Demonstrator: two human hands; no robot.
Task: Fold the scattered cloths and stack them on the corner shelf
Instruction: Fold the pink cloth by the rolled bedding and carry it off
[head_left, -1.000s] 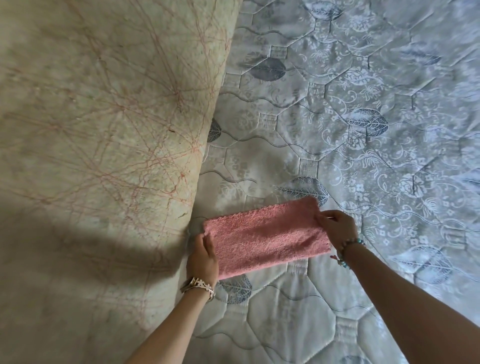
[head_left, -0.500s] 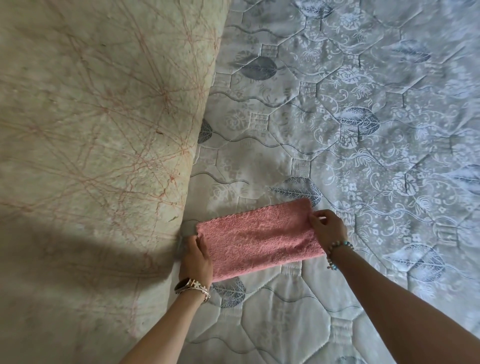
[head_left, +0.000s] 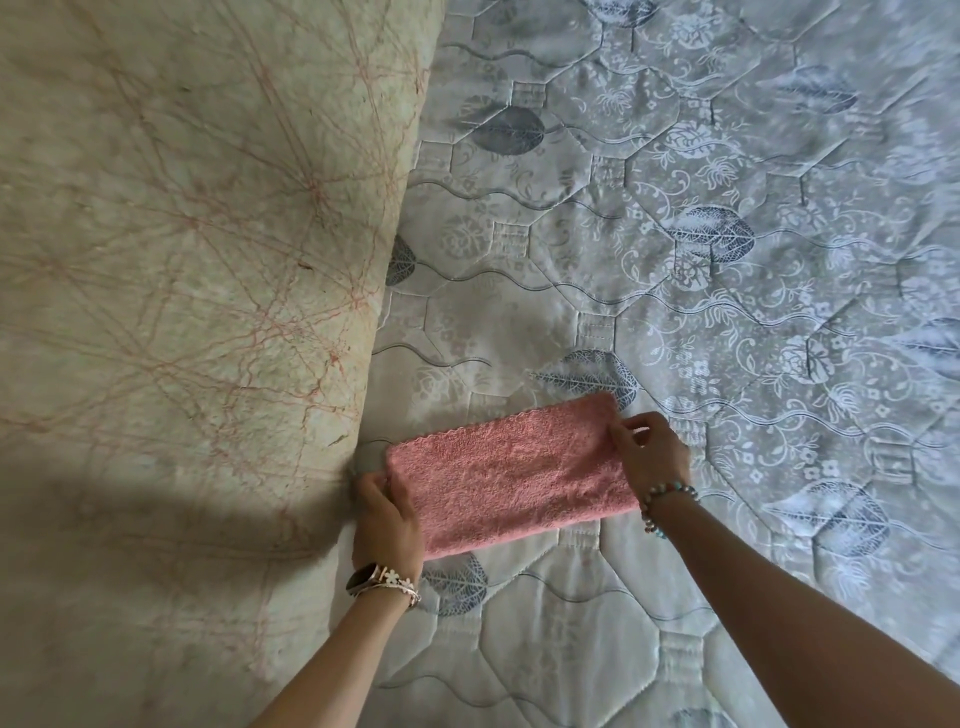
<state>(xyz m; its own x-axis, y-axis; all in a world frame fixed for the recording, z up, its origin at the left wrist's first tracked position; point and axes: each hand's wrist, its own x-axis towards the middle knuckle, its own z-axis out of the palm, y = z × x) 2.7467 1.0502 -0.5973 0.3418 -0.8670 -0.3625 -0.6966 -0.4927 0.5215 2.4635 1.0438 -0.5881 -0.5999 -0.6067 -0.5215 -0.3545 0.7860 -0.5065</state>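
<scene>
A pink terry cloth (head_left: 511, 475) lies folded into a long rectangle on the quilted mattress (head_left: 675, 260), its scalloped edge toward the far side. My left hand (head_left: 387, 519) grips its left short end, thumb on top. My right hand (head_left: 649, 454) pinches the right short end near the far corner. The cloth stretches flat between both hands. No shelf is in view.
A large beige felt-like sheet (head_left: 182, 260) with thin red threads rises at the left, its edge curving down beside the cloth. The grey-blue leaf-patterned mattress spreads to the right and toward me.
The cloth and both hands have held almost the same place. The view has shifted slightly, and my right fingers have moved a little along the right end.
</scene>
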